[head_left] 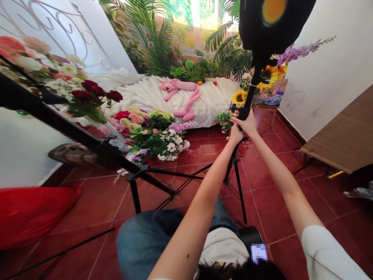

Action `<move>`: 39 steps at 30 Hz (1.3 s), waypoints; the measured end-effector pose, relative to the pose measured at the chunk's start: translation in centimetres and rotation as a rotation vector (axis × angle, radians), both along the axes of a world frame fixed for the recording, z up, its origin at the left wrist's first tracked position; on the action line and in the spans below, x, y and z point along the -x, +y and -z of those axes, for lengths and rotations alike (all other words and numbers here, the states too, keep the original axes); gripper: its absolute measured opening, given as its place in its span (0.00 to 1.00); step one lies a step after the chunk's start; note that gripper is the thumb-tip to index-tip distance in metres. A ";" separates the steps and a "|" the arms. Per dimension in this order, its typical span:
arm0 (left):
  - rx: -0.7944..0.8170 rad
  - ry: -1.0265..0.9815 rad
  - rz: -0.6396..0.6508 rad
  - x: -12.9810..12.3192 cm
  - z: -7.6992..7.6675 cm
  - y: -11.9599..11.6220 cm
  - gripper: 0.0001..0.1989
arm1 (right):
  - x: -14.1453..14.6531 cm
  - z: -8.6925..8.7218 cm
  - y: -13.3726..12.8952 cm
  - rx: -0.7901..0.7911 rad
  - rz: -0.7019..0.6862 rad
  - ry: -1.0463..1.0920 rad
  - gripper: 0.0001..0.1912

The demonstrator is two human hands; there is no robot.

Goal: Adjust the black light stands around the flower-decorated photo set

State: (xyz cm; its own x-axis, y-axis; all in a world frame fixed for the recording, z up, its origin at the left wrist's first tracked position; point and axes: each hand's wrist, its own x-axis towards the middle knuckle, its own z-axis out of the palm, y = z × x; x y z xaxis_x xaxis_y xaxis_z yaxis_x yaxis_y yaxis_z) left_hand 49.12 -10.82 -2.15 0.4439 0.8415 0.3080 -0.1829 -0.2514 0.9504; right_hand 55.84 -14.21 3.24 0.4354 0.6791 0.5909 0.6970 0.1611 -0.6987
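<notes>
A black light stand [248, 94] rises in front of me, its tripod legs spread on the red tiles. At its top sits a bulky black lamp head [262, 37] with a round orange spot, partly cut off by the upper edge. My left hand [236, 133] is wrapped round the pole close to a black collar. Just above and to the right, my right hand [249, 123] is closed on the same pole, touching the left. The fingers are partly hidden behind the pole and each other.
A second black stand [87, 134] slants across the left. Artificial flowers [163, 136] spread on the floor before a white draped cloth [215, 99] bearing a pink plush toy [186, 86]. A wooden board [340, 136] stands right; a red bag-like thing [35, 214] lies left.
</notes>
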 end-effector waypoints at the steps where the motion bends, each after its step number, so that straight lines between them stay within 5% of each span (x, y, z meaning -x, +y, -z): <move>1: 0.005 -0.012 -0.008 -0.1 0.1 0.1 0.22 | 0.0 0.0 0.6 0.009 0.013 0.035 0.26; 5: -0.006 -0.020 -0.018 -0.4 -0.1 0.1 0.18 | 0.4 -0.7 1.5 -0.042 0.044 0.104 0.18; 12: -0.039 0.025 -0.109 -0.3 -0.7 -0.9 0.07 | 0.4 -4.4 2.6 -0.200 0.193 -0.085 0.18; 17: -0.012 0.013 -0.048 -0.5 -1.0 -0.4 0.11 | -1.6 -7.1 4.3 -0.202 0.172 -0.117 0.23; 21: 0.081 0.099 0.002 -1.2 -1.0 0.7 0.15 | -2.6 -7.6 5.2 -0.201 0.142 -0.151 0.28; 24: 0.111 0.132 0.013 -1.4 -0.9 1.1 0.14 | -2.6 -7.9 4.1 -0.142 0.137 -0.216 0.30; 28: 0.101 0.111 0.005 -1.2 -1.1 0.9 0.14 | -1.9 -8.6 -0.6 0.041 0.130 -0.307 0.27; 31: 0.119 0.112 0.024 -1.0 -1.3 0.7 0.14 | -0.5 -7.5 -5.4 0.282 0.154 -0.437 0.17; 35: 0.099 0.115 -0.011 -1.0 -1.6 0.8 0.14 | 1.7 -3.4 -9.4 0.697 0.097 -0.642 0.15; 39: 0.080 0.157 -0.010 -1.2 -1.4 0.9 0.15 | 2.2 0.4 -9.7 0.763 0.084 -0.567 0.13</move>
